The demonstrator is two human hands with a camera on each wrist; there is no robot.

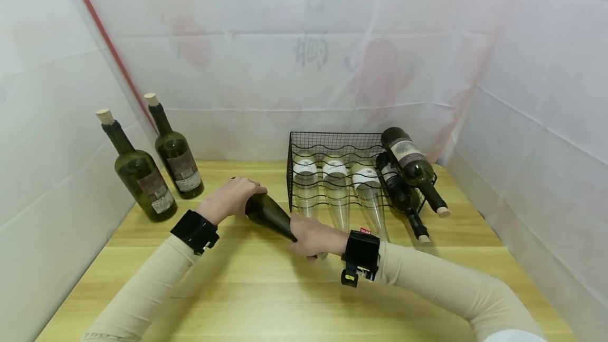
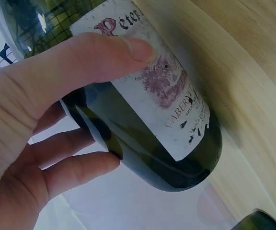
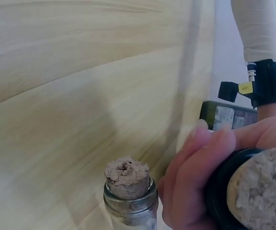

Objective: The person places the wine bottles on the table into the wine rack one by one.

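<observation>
A dark green wine bottle (image 1: 269, 216) is held in both hands, tilted with its neck to the right, left of the wire rack. Around its body, my left hand (image 1: 237, 197) grips with the thumb across the printed label (image 2: 128, 62) and the fingers on the far side. The neck is in the grip of my right hand (image 1: 311, 236); its cork (image 3: 262, 189) sticks out past the fingers in the right wrist view. Close beside that hand stands out the corked mouth of a clear bottle (image 3: 131, 206).
A black wire rack (image 1: 289, 173) holds three clear bottles (image 1: 336, 186) and a dark bottle (image 1: 399, 189) lying side by side. Another dark bottle (image 1: 412, 165) lies on top at the right. Two corked green bottles (image 1: 144, 181) stand at the left of the wooden table (image 1: 266, 300).
</observation>
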